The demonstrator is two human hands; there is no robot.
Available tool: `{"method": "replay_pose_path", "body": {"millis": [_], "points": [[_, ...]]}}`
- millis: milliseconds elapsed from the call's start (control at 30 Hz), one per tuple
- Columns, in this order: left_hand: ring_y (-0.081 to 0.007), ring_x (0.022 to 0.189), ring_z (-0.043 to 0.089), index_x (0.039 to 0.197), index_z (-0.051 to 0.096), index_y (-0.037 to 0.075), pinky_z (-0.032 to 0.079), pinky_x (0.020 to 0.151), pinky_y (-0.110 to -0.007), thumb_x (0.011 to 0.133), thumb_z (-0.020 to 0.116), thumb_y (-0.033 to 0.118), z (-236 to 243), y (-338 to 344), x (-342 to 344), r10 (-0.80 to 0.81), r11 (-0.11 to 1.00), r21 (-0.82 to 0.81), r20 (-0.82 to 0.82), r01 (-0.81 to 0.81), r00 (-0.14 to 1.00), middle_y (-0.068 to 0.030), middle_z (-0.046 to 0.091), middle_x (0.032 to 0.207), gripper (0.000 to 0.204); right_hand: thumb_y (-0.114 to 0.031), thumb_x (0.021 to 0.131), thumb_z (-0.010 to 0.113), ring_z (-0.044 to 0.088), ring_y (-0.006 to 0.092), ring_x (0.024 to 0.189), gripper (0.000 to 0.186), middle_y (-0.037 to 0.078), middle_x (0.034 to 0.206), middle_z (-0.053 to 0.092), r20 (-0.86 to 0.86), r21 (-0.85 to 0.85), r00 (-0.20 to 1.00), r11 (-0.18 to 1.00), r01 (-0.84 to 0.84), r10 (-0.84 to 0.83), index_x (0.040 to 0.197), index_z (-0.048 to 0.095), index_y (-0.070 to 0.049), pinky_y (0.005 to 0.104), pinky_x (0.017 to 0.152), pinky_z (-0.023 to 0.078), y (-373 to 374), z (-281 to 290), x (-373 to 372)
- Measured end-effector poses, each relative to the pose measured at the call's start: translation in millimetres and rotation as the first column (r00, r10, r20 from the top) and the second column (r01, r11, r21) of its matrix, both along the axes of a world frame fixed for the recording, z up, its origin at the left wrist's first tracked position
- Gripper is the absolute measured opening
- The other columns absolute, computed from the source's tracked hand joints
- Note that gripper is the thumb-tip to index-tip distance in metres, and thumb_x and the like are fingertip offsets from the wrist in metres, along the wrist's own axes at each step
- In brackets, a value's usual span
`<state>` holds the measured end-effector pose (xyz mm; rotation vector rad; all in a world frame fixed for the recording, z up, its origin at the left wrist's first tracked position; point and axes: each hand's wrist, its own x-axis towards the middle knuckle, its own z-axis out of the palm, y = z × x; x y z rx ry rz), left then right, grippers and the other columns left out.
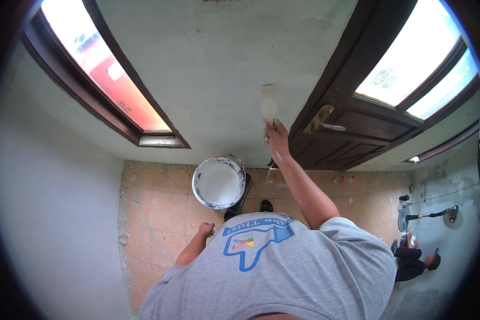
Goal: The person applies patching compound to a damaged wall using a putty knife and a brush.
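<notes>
Raised against the pale wall [218, 69], my right hand [276, 134] is closed round the handle of a putty knife [267, 101]. Its wide, whitish blade points up and lies at the wall's surface, left of the door. White smears mark my right fingers and forearm. My left hand [207, 229] hangs low beside my body with its fingers curled; whether anything is in them is too small to tell. Between the wall and my feet stands a bucket [196, 186] with a smeared rim and a white inside.
A dark wooden door [352, 128] with a metal handle [321, 120] borders the wall on the right. At the left is a dark-framed window [160, 140]. Tiled floor [165, 213] lies below. A plastic bottle [348, 180] and, farther right, another person [413, 265] near a long-handled tool [434, 214] are visible.
</notes>
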<state>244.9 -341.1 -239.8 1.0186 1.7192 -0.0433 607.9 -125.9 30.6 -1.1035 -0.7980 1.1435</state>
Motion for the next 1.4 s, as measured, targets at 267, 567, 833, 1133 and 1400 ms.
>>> {"method": "replay_pose_path", "body": {"millis": [267,567,833,1133,1400], "points": [[-0.0278,0.059,0.067,0.084,0.067,-0.005,0.054,0.053,-0.04,0.08,0.061,0.024,-9,-14,5,0.006,1.0,0.027,-0.006,-0.006,1.0,-0.0184,0.068,0.071,0.03,-0.017,0.097,0.055,0.04,0.0053,0.048,0.017,-0.004,0.065,0.048,-0.088,0.057,0.996,0.998,-0.008,0.013,0.103,0.062,-0.003,0.0227,0.043,0.029,7,64,-5],[-0.0172,0.065,0.063,0.096,0.066,0.001,0.05,0.059,-0.031,0.095,0.052,0.019,45,74,74,0.286,0.908,0.082,0.598,-0.412,0.749,-0.0092,0.066,0.078,0.023,-0.018,0.097,0.052,0.041,0.0048,0.051,0.016,-0.004,0.064,0.047,0.049,-0.199,0.998,0.98,-0.019,0.029,0.1,0.059,-0.005,0.0228,0.044,0.03,-66,8,-10],[-0.0166,0.087,0.064,0.125,0.059,0.002,0.051,0.079,-0.031,0.104,0.044,0.03,203,138,187,-0.088,0.954,0.225,0.842,-0.199,0.532,-0.0065,0.068,0.104,0.038,-0.012,0.094,0.044,0.048,0.0088,0.061,0.019,0.006,0.076,0.057,-0.055,-0.134,0.99,0.982,-0.135,0.128,0.112,0.047,-0.007,0.0241,0.051,0.035,-93,-32,5],[-0.0166,0.078,0.065,0.105,0.06,0.0,0.055,0.072,-0.032,0.102,0.053,0.019,243,142,276,0.369,0.709,-0.038,0.87,-0.704,0.326,-0.006,0.065,0.088,0.02,-0.02,0.089,0.058,0.062,0.0455,0.097,0.046,0.029,0.1,0.064,0.789,-0.283,0.218,0.655,-0.7,0.574,0.129,0.05,0.001,0.0493,0.085,0.049,-35,29,120],[-0.0057,0.044,0.035,0.101,0.058,0.004,0.03,0.042,-0.024,0.099,0.052,0.025,222,124,323,0.596,0.642,-0.172,0.726,-0.747,0.345,0.0039,0.041,0.06,0.022,-0.017,0.091,0.059,0.064,0.0374,0.087,0.024,0.021,0.094,0.065,0.898,-0.116,0.099,0.448,-0.886,0.429,0.106,0.059,0.002,0.0435,0.078,0.051,82,16,203]]}}
